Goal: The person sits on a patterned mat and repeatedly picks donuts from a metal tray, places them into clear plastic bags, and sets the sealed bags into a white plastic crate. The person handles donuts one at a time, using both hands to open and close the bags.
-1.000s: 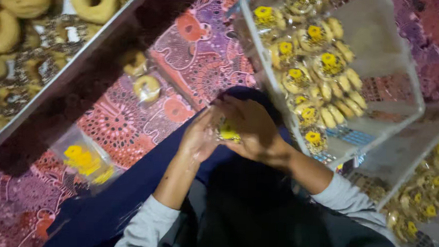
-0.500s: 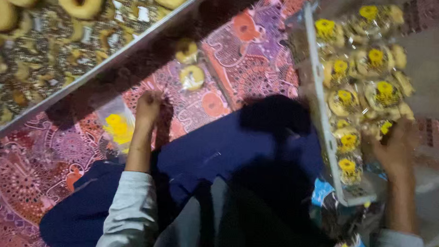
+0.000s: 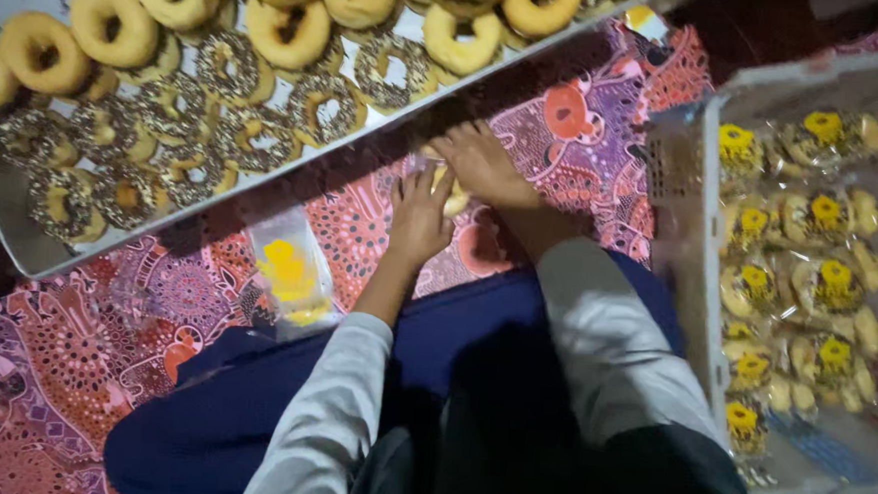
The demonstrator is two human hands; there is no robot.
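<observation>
Wrapping a small pale ring doughnut in clear plastic [image 3: 452, 193] at the frame's centre, on the patterned pink-purple cloth [image 3: 585, 134].

Both hands are meeting there: left hand [image 3: 418, 221] pressing flat, right hand [image 3: 483, 164] pinching, each grip narrow on the wrapper. Keeping fingertips on the film, I judge, is avoiding crushing.

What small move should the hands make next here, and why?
Probably lift the doughnut off the patterned cloth. Both the left hand and right hand already meet on it just below the metal tray, and the crate of wrapped doughnuts sits to the right.
</observation>
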